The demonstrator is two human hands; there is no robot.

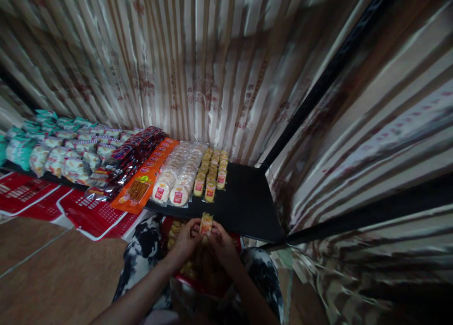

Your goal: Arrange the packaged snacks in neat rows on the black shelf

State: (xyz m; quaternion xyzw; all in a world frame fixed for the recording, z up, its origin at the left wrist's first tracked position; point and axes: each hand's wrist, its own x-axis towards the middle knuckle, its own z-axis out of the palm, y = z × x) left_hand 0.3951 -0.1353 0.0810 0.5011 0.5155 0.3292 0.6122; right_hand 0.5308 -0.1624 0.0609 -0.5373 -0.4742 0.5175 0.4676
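A small yellow snack packet (205, 224) with a red and white label is held upright between my two hands, just in front of the black shelf (244, 207). My left hand (188, 237) pinches its left side, and my right hand (221, 242) grips the right side. Below them, a red bag (198, 287) between my knees holds more yellow packets, partly hidden by my arms. On the shelf ahead, matching yellow packets (210, 189) stand in short rows. Left of these lie rows of round white crackers (179, 195) in clear wrappers.
Further left on the shelf are an orange snack packet (136, 191), dark shiny packets (116, 169), and white and teal bags (56, 159). Red bags (88, 211) sit below the shelf edge. A striped curtain (212, 79) hangs behind, with a black pole (318, 84) at right.
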